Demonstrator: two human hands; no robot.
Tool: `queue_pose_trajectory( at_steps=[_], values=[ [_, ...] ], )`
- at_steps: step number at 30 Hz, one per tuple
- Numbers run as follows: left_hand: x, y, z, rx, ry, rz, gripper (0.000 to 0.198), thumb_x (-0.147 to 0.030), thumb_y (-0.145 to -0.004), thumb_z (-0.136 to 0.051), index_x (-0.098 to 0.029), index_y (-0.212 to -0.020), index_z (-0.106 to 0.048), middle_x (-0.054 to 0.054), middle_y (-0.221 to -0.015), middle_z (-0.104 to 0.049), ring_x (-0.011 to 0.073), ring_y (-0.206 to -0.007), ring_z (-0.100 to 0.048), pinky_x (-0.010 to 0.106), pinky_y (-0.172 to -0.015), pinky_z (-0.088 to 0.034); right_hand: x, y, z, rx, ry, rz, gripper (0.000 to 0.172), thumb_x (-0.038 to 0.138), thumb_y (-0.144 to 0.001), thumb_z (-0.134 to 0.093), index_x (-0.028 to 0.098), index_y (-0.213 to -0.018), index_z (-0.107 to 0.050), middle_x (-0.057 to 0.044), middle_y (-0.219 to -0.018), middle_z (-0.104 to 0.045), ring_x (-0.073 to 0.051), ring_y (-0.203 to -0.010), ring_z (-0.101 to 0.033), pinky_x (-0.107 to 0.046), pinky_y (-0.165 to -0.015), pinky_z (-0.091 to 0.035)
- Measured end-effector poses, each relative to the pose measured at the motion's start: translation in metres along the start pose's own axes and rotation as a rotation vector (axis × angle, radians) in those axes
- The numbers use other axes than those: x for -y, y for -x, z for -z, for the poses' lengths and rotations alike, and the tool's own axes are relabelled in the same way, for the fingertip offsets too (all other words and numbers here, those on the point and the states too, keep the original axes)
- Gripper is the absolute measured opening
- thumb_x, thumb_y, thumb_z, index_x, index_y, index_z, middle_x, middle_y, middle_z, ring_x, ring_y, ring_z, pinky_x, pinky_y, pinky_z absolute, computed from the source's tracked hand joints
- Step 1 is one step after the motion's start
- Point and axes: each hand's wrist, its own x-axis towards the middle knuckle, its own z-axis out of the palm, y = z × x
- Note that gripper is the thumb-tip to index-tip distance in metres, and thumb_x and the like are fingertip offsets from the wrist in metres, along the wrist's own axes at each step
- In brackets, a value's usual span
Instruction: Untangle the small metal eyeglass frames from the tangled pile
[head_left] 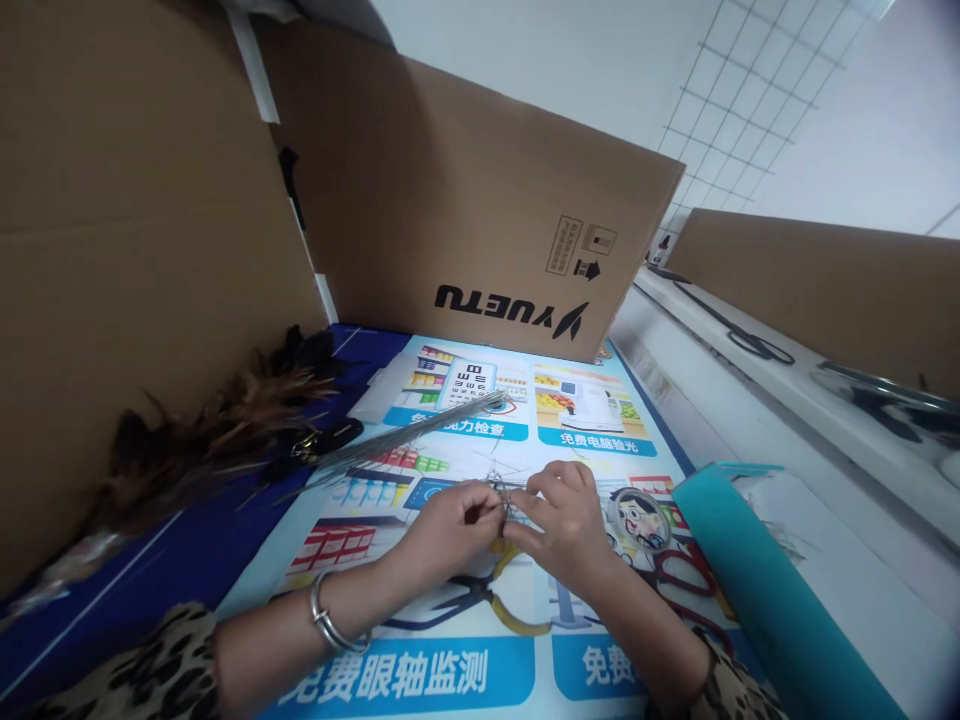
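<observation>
My left hand [463,520] is closed in a pinch on a small tangle of thin wire [496,484] above the printed mat. Facing it, my right hand [561,520] pinches the right side of the same wire piece, thumb and index fingertips close to the left fingertips. The exact shape of the wire is too fine to make out. Below my hands lie pliers with yellow handles [517,622]. Behind my left hand, a bundle of long thin wires [420,432] lies slanting across the mat.
Brown feathers [169,450] and a black clip-like item [330,440] lie at the left. A round clear container [641,520], red-handled scissors [686,575] and a teal box [772,590] are at the right. Cardboard panels [450,190] stand behind and left.
</observation>
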Motion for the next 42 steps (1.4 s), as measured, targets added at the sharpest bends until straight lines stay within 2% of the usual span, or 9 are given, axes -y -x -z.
queue_pose_trajectory(
  at_steps=[2,6,9,13,17,25,33,42],
  values=[
    [-0.001,0.001,0.0,0.01,0.091,0.017,0.014,-0.019,-0.069,-0.052,-0.016,-0.057,-0.046,-0.004,-0.056,-0.04,0.0104,-0.056,-0.035,0.023,-0.053,-0.027,0.0,0.0,0.001,-0.004,0.025,0.003,0.015,0.03,-0.079,-0.06,0.022,-0.092,-0.064,-0.003,-0.079,-0.061,-0.022,-0.087,-0.047,-0.039,-0.078,-0.031],
    [-0.006,0.009,0.0,0.198,0.535,0.12,0.011,-0.022,-0.074,-0.055,-0.015,-0.067,-0.049,-0.004,-0.059,-0.04,0.0085,-0.054,-0.032,0.022,-0.051,-0.024,0.003,-0.001,0.002,0.015,0.053,-0.001,0.013,0.028,-0.081,-0.057,0.02,-0.088,-0.064,-0.004,-0.078,-0.06,-0.022,-0.087,-0.047,-0.04,-0.078,-0.031],
    [-0.005,0.011,-0.002,0.195,0.693,0.192,0.015,-0.022,-0.074,-0.06,-0.015,-0.066,-0.049,-0.005,-0.057,-0.038,0.0075,-0.052,-0.03,0.022,-0.05,-0.021,0.005,-0.002,0.001,0.042,0.053,-0.01,0.011,0.026,-0.081,-0.056,0.018,-0.086,-0.063,-0.004,-0.077,-0.06,-0.022,-0.086,-0.047,-0.039,-0.076,-0.031],
    [0.004,0.009,-0.007,0.119,0.749,0.232,0.021,-0.025,-0.075,-0.061,-0.014,-0.063,-0.049,-0.004,-0.054,-0.04,0.008,-0.052,-0.034,0.022,-0.05,-0.023,0.005,-0.002,0.0,0.048,0.043,-0.026,0.011,0.025,-0.081,-0.056,0.017,-0.082,-0.063,-0.004,-0.076,-0.06,-0.022,-0.086,-0.047,-0.039,-0.077,-0.032],
    [0.01,0.007,-0.008,0.151,0.824,0.247,0.021,-0.027,-0.08,-0.053,-0.014,-0.064,-0.052,-0.001,-0.055,-0.046,0.0095,-0.053,-0.039,0.023,-0.05,-0.026,0.003,0.0,-0.001,0.006,0.022,-0.026,0.012,0.03,-0.079,-0.059,0.018,-0.081,-0.063,-0.004,-0.076,-0.061,-0.022,-0.087,-0.047,-0.04,-0.079,-0.031],
    [0.012,0.004,-0.009,0.163,0.91,0.339,0.026,-0.029,-0.078,-0.057,-0.015,-0.059,-0.046,-0.002,-0.053,-0.042,0.0087,-0.048,-0.037,0.022,-0.046,-0.025,0.004,0.002,-0.005,-0.046,-0.015,-0.056,0.015,0.031,-0.076,-0.062,0.02,-0.086,-0.063,-0.004,-0.08,-0.06,-0.023,-0.089,-0.048,-0.039,-0.078,-0.032],
    [0.005,0.002,-0.005,0.169,0.978,0.395,0.019,-0.027,-0.076,-0.059,-0.012,-0.065,-0.056,-0.002,-0.052,-0.043,0.0079,-0.048,-0.038,0.021,-0.046,-0.026,0.009,0.0,-0.005,0.009,0.034,-0.064,0.01,0.024,-0.08,-0.058,0.019,-0.086,-0.063,-0.005,-0.081,-0.059,-0.022,-0.09,-0.047,-0.039,-0.079,-0.032],
    [0.003,0.005,-0.005,0.146,0.908,0.384,0.019,-0.03,-0.076,-0.059,-0.011,-0.069,-0.061,-0.001,-0.051,-0.046,0.0083,-0.047,-0.039,0.021,-0.046,-0.027,0.007,0.002,-0.007,0.016,0.016,-0.072,0.01,0.022,-0.081,-0.057,0.018,-0.088,-0.062,-0.004,-0.082,-0.059,-0.021,-0.091,-0.047,-0.039,-0.08,-0.033]
  ],
)
